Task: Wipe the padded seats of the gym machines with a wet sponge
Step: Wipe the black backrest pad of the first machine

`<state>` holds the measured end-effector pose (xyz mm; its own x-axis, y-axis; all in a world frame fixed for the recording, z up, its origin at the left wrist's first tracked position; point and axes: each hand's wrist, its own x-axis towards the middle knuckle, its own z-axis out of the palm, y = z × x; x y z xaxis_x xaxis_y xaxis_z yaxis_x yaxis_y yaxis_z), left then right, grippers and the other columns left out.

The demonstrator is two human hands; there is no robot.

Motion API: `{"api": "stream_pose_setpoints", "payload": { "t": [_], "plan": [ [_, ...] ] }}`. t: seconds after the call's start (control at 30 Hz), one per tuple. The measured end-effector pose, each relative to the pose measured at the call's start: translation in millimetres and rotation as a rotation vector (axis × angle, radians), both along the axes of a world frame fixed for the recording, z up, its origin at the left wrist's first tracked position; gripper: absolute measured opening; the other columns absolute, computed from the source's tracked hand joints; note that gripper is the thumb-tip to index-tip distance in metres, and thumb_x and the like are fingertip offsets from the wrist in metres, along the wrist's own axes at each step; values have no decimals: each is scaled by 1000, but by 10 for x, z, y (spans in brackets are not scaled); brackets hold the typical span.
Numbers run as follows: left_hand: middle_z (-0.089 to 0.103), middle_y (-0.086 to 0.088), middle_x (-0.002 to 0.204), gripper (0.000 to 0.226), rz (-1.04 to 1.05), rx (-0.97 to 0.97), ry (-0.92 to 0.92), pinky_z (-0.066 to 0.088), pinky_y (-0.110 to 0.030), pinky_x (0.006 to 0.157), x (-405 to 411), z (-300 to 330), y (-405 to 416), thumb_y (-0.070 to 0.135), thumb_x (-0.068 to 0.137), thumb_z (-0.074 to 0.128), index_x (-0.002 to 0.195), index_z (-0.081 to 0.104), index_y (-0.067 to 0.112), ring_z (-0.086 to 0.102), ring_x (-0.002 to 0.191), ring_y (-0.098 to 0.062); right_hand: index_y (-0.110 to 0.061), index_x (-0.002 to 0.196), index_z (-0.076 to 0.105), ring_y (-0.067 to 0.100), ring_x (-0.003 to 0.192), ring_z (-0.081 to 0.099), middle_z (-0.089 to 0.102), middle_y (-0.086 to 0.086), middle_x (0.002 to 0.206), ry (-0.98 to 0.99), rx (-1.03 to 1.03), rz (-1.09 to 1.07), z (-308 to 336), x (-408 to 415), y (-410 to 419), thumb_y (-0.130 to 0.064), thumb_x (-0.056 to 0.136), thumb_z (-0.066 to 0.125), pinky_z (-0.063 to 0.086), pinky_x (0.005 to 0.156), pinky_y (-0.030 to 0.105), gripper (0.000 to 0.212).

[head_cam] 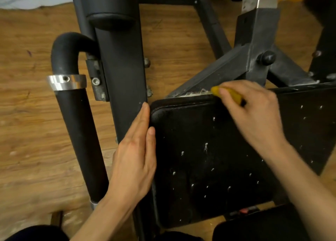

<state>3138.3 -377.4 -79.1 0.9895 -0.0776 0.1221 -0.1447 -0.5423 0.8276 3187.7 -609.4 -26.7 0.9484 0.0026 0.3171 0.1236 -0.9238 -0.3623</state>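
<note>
I see the right hand (254, 113) clamped on the yellow sponge (227, 94), scrubbing the padded seat (209, 159) at its far edge, probably mid-stroke; left hand (134, 160) flat, steadying. Next: sweep nearer.

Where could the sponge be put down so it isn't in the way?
The near middle of the padded seat is bare, between the left hand on its left edge and the right hand gripping the yellow sponge at its far edge. The wooden floor left of the foam handle is open too. Beyond the seat's far edge, frame bars crowd.
</note>
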Motion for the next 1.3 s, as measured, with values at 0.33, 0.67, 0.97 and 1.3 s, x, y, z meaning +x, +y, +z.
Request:
{"api": "stream_pose_setpoints", "payload": {
  "t": [0.33, 0.67, 0.97, 1.3],
  "plan": [
    [43, 8, 150, 45, 71, -12, 2, 26, -11, 113, -24, -6, 4, 28, 106, 34, 150, 36, 18, 36, 137, 5, -13, 122, 66, 13, 115, 57, 65, 1, 123, -94, 72, 309, -180, -63, 527, -24, 97, 57, 48, 97, 31, 29],
    [44, 7, 150, 44, 98, -71, 41, 30, -21, 116, -105, -21, 14, 22, 106, 35, 149, 39, 16, 36, 138, 4, -9, 114, 71, 19, 113, 61, 69, 3, 118, -271, 167, 329, -362, -52, 1075, -26, 96, 62, 51, 93, 35, 27],
    [29, 3, 159, 50, 61, 14, -66, 24, -36, 121, -460, -209, 48, 18, 104, 36, 153, 30, 13, 21, 147, -4, -5, 116, 67, 31, 128, 50, 60, 11, 129, -474, 111, 373, -969, -603, 1064, -7, 91, 67, 39, 107, 55, 25],
    [15, -1, 164, 53, 57, 37, -120, 14, -26, 122, -496, -266, 41, 17, 104, 31, 155, 19, 6, 11, 151, -8, -6, 127, 58, 34, 137, 40, 51, 10, 138, -352, 78, 374, -1176, -896, 1038, -2, 88, 70, 28, 114, 56, 42]
  ]
}}
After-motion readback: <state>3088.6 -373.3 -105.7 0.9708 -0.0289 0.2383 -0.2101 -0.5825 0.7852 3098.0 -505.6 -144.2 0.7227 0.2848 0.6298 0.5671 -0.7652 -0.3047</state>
